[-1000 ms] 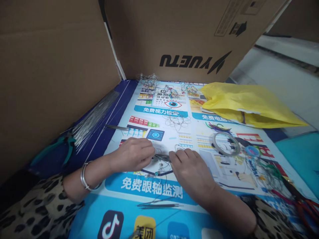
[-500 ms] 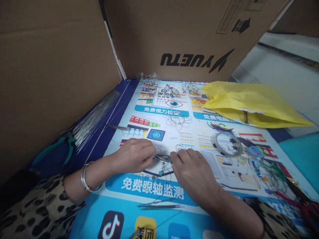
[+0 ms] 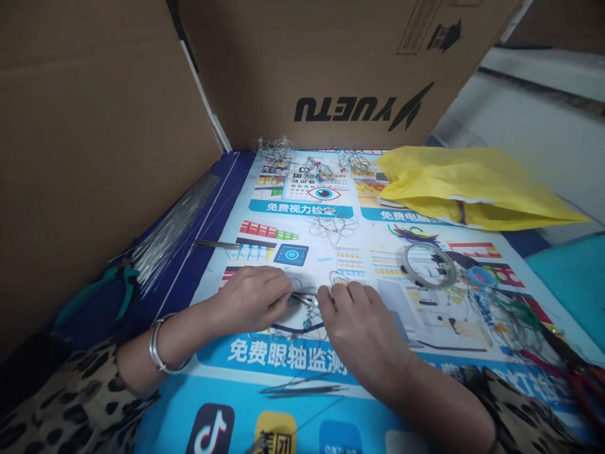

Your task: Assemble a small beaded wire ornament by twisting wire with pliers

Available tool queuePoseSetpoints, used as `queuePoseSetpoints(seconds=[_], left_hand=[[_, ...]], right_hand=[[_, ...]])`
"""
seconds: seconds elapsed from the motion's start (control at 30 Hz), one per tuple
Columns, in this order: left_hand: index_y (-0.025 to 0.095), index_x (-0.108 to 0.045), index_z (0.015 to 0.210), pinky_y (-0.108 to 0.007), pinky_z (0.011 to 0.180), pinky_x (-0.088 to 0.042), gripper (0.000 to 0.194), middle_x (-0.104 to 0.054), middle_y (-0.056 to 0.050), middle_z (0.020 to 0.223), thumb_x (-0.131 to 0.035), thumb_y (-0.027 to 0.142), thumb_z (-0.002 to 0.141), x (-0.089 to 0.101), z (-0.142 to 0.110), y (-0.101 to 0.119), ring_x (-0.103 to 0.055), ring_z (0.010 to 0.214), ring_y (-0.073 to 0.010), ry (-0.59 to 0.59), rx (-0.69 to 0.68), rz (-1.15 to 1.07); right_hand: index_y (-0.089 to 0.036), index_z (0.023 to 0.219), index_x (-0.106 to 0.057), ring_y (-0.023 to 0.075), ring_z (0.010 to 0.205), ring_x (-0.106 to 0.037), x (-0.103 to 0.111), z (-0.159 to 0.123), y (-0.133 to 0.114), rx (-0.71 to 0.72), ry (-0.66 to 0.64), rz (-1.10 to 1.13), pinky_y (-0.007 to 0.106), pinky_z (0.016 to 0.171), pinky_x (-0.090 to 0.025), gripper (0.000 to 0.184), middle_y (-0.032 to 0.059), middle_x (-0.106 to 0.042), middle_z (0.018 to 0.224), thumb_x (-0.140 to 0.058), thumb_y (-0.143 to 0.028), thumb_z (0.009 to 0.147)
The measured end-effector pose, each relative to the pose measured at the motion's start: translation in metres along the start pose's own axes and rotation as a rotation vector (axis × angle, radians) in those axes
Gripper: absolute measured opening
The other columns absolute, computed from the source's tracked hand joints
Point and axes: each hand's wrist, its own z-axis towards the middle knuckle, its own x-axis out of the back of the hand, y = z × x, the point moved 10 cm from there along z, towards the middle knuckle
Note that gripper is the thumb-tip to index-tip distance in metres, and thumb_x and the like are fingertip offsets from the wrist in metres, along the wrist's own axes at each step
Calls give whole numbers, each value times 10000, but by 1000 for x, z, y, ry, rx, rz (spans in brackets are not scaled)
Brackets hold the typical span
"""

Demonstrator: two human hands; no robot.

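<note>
Left hand (image 3: 253, 297): fingers curled together and pinched on the left end of a thin wire piece (image 3: 305, 299), bangle (image 3: 158, 337) on the wrist, leopard-print sleeve behind it.
Far left stuff: teal-handled pliers (image 3: 116, 287) lying on the dark blue edge of the table, just beside a bundle of straight silver wires (image 3: 172, 224) that fans out along the cardboard wall (image 3: 94, 145).
Wire piece: sits right between the two hands, on or just above the printed poster mat (image 3: 302, 353). Its long axis looks roughly left-to-right, so each hand has one end. Small beads hang off it near the middle, too tiny to say much more.
Which way it lies: to the right of the left hand, to the left of the right hand. Both are about equally close, fingertips nearly meeting over it.
Right hand (image 3: 362, 328): fingers also closed, thumb and forefinger pinching the right end of the wire. Can't tell how tight the grip is.
Nearer edge: a couple of dark straight wire bits (image 3: 302, 389) lie on the mat below the hands, apart from them.
Right side: tape roll (image 3: 429, 265) flat on the mat, yellow plastic bag (image 3: 467, 189) further back, tangle of coloured wires (image 3: 510, 315) well off to the right.
</note>
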Motion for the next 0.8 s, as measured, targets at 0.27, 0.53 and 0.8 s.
queuePoseSetpoints(seconds=[0.27,0.53,0.8], left_hand=[[163,-494,673,-246,503,-345,170,-501,6,598,-397,114,804,-3,0,-1,-446,565,-115,-23,7,-24],[163,-494,668,-245,501,-347,170,-496,7,597,-397,112,798,-3,-1,-1,-444,564,-114,-16,7,-16],[158,-496,662,-252,510,-356,188,-503,0,603,-396,126,818,-5,-1,0,-445,570,-118,-33,-3,-9]], right_hand=[[-97,904,-619,210,636,-466,1,1,-2,13,13,-6,340,564,-284,211,90,-551,694,-455,-67,775],[-106,866,-616,200,618,-455,1,2,-3,20,19,3,335,557,-270,197,78,-543,677,-457,-51,764],[-128,827,-612,214,626,-473,-1,1,-2,35,-3,25,336,556,-276,157,69,-549,672,-482,-64,765]])
